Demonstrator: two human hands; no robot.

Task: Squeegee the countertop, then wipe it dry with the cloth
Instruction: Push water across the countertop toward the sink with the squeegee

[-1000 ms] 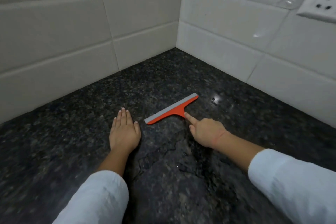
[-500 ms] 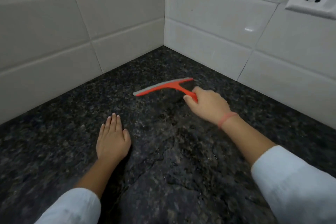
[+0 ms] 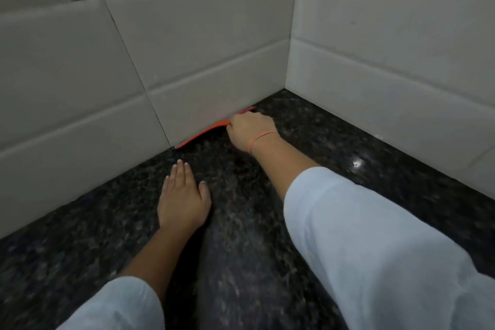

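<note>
Dark speckled countertop, orange squeegee apparently resting.

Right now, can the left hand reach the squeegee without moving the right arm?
Probably yes. The left hand lies flat on the countertop, and bare granite separates it from the squeegee at the wall tiles. The right hand grips only its far part.

**Squeegee pressed along the foot of the tiled wall**

The right hand is closed around the handle of the orange squeegee, whose blade lies along the seam where the dark speckled tabletop meets the left wall of pale tiles, near the corner. A thin orange band circles the right wrist. The left hand rests flat on the tabletop, palm down, fingers together, well short of the squeegee. Both forearms wear light sleeves. A bright glint shows on the stone at right.
</note>
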